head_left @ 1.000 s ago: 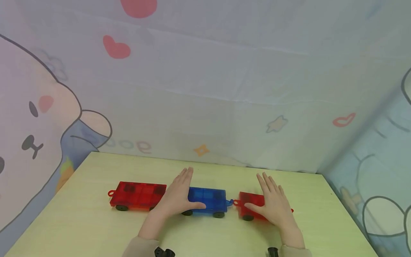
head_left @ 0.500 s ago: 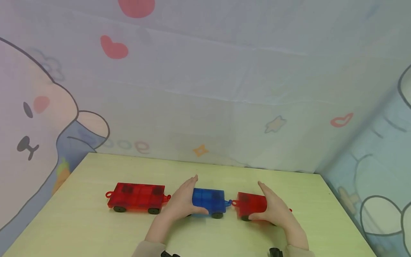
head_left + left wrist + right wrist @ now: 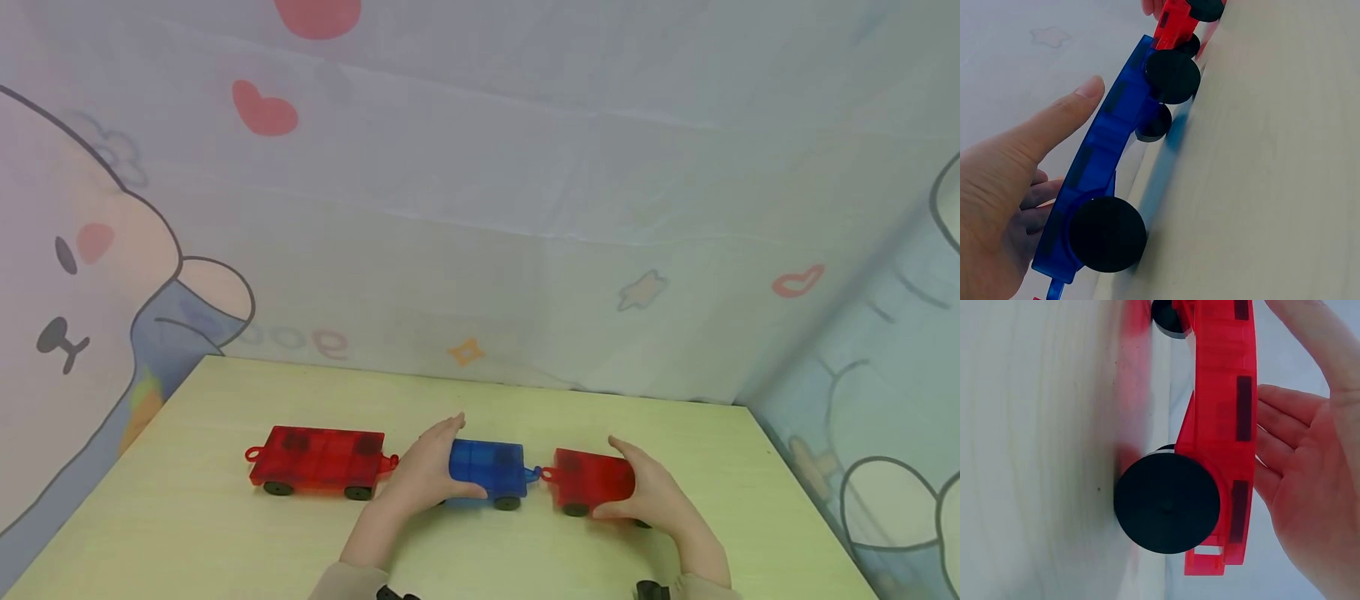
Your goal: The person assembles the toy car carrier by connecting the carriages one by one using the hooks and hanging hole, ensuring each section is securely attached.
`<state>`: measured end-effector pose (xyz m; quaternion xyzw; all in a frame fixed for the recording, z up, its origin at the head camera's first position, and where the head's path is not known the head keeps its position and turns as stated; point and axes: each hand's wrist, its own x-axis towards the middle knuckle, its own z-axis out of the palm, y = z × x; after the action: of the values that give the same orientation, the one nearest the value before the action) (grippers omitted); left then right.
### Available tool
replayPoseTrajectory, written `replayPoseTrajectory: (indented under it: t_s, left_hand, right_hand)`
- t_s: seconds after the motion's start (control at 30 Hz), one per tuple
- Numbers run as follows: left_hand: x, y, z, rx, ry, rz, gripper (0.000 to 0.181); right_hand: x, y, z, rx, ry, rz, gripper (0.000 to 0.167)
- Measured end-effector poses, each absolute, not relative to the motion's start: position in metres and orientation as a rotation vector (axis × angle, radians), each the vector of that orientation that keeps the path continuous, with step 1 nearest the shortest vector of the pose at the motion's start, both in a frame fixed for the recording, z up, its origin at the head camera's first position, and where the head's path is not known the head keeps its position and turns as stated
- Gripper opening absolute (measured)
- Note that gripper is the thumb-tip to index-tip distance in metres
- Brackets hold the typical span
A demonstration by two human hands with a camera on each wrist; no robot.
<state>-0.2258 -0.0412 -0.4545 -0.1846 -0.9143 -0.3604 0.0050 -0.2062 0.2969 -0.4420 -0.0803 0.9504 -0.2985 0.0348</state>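
Note:
A blue wheeled car (image 3: pixel 489 467) stands on the table between two red ones, the left red car (image 3: pixel 322 457) and the right red car (image 3: pixel 588 481). My left hand (image 3: pixel 423 471) arches over the blue car's left end, thumb on the near side; in the left wrist view this hand (image 3: pixel 997 187) has its thumb raised beside the car's top edge (image 3: pixel 1094 140). My right hand (image 3: pixel 654 496) spans the right red car's right end, which it partly hides. Relaxed fingers of this hand (image 3: pixel 1300 450) show behind the car in the right wrist view. Neither hand visibly grips.
The pale table (image 3: pixel 480 562) ends at a printed cloth backdrop (image 3: pixel 525 292) behind and at the right. Between the blue and right red cars, a blue hook (image 3: pixel 533 474) meets a red ring (image 3: pixel 549 474). Another ring (image 3: pixel 253 454) projects at the far left.
Both hands have lowered around the cars, the fingers drawing closer together. My left hand moved slightly right, baring the left red car's hook; my right hand shifted right, showing more of its car.

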Motion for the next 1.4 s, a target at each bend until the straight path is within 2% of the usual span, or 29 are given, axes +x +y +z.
replayPoseTrajectory:
  t_s: [0.77,1.4]
  left_hand:
    - [-0.227,-0.042,-0.462,-0.635,-2.866,-1.111,0.101]
    - [-0.227,-0.042,-0.463,-0.621,-2.863,-1.169,0.099]
  right_hand:
    - [-0.209,0.306,-0.454,-0.331,2.84,-1.051,0.092]
    - [-0.204,0.308,-0.451,-0.344,2.837,-1.088,0.09]
